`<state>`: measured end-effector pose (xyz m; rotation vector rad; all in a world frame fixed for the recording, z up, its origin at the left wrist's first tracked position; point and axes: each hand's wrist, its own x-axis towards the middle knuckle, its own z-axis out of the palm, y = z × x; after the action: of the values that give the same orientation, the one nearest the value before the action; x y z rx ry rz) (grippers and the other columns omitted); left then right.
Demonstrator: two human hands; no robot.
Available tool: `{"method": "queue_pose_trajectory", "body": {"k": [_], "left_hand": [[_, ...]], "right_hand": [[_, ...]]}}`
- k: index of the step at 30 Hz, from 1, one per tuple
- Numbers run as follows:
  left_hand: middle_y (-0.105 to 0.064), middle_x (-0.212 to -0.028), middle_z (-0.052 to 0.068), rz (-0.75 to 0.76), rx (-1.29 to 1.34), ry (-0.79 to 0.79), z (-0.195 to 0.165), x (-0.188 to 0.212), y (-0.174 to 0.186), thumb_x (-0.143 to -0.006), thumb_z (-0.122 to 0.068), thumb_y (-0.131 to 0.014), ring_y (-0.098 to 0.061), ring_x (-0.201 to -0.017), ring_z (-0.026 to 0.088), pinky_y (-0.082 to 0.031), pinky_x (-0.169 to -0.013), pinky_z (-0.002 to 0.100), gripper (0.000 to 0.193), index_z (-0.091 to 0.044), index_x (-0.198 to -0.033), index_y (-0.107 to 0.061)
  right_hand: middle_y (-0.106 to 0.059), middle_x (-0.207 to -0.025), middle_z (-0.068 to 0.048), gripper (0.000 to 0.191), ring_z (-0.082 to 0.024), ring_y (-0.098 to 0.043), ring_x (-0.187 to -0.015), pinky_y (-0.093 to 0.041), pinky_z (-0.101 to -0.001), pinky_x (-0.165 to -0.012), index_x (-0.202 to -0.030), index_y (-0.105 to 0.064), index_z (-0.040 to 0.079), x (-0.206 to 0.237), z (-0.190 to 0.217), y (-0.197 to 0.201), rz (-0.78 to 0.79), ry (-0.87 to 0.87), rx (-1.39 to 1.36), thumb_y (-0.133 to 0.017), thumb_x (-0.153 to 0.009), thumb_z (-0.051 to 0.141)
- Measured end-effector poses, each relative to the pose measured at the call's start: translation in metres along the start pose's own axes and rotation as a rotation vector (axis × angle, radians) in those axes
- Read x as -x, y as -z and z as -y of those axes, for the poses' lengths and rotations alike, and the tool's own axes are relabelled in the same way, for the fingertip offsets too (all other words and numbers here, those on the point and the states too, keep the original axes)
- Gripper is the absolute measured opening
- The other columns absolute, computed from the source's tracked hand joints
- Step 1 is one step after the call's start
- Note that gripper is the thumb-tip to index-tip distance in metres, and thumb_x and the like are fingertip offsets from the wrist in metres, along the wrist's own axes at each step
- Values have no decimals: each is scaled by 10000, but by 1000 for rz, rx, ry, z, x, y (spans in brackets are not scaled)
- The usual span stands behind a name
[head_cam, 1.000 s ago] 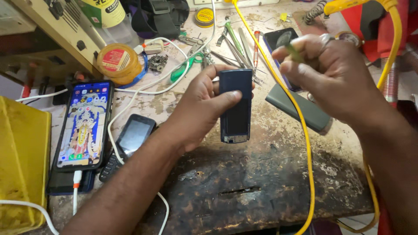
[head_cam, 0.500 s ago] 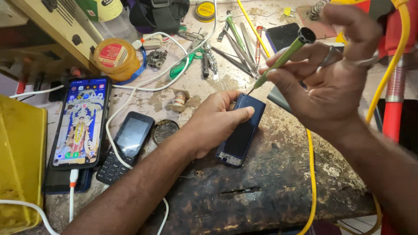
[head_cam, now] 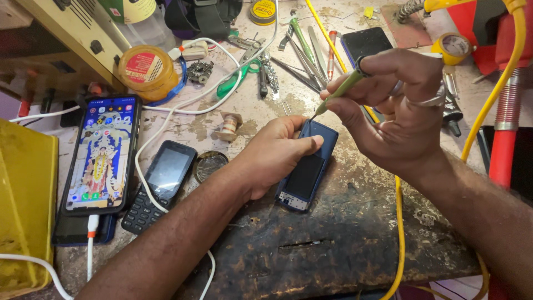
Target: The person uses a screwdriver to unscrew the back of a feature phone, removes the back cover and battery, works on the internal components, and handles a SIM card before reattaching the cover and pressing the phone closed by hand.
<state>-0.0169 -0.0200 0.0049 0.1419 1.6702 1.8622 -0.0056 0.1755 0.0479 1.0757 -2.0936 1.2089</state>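
**On the bench: driver tip set at the phone's top corner**

At bench centre, the left hand [head_cam: 272, 158] pins a blue phone [head_cam: 308, 166] flat on the dark, worn worktop [head_cam: 333, 250]. Fingers are curled over the phone's left edge, thumb across its face; grip is closed and firm. Phone lies tilted, top end pointing away from the person, an exposed connector area at its near end.

The right hand [head_cam: 402, 119] holds a green screwdriver [head_cam: 344, 89] pencil-fashion, thumb and forefinger pinched shut on the shaft. Tip is at or touching the phone's top corner, just beside the left fingertips.

Step in hand (judged): working a screw or seam at the top corner, i.e. early disassembly; the casing looks closed.

Next move calls for: tip seated square, light downward pressure, left hand keeping the phone from turning. A slip would send the tip toward the left fingers.

Nearby, w/o contact: keypad phone [head_cam: 161, 183] and lit smartphone [head_cam: 102, 153] to the left, yellow cable [head_cam: 398, 222] running under the right wrist, hand tools [head_cam: 300, 50] at the far edge.
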Motion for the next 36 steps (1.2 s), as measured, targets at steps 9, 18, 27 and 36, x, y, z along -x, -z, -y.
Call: {"method": "queue_pose_trajectory", "body": {"k": [9, 18, 27, 36], "left_hand": [[-726, -905, 40, 20, 18, 4, -3, 1, -1, -945, -121, -613, -676, -727, 94, -564, -665, 255, 258, -27, -1181, -660], [-723, -914, 37, 5, -1, 3, -2, -1, -2, -948, -129, -622, -665, -746, 97, -556, -674, 258, 266, -31, -1191, -663], [-729, -924, 36, 17, 9, -18, 1, -2, -1, -941, -130, -624, -684, -758, 94, -570, -689, 263, 279, -34, -1201, -656], [-733, -895, 56, -11, -76, -125, -4, 3, -6, -921, -159, -665, -666, -738, 109, -553, -662, 270, 306, -1, -1183, -688]], "right_hand": [[-562, -1242, -229, 572, -272, -639, -1144, -562, -383, -1015, -1275, -289, 76, 4, -2, -4, -6, -6, -92, -724, -926, -51], [-537, -1261, -159, 489, -201, -587, -1194, -523, -327, -1065, -1324, -360, 69, 5, 0, -7, -9, -17, -106, -696, -991, -57], [-597, -1165, -172, 560, -261, -648, -1126, -567, -378, -967, -1305, -405, 53, -8, 8, -7, -13, 58, 160, -785, -895, 34], [-604, -1180, -155, 633, -218, -708, -1102, -649, -327, -975, -1456, -262, 134, 1, -6, -5, 11, -45, -49, -688, -1047, -94]]}}
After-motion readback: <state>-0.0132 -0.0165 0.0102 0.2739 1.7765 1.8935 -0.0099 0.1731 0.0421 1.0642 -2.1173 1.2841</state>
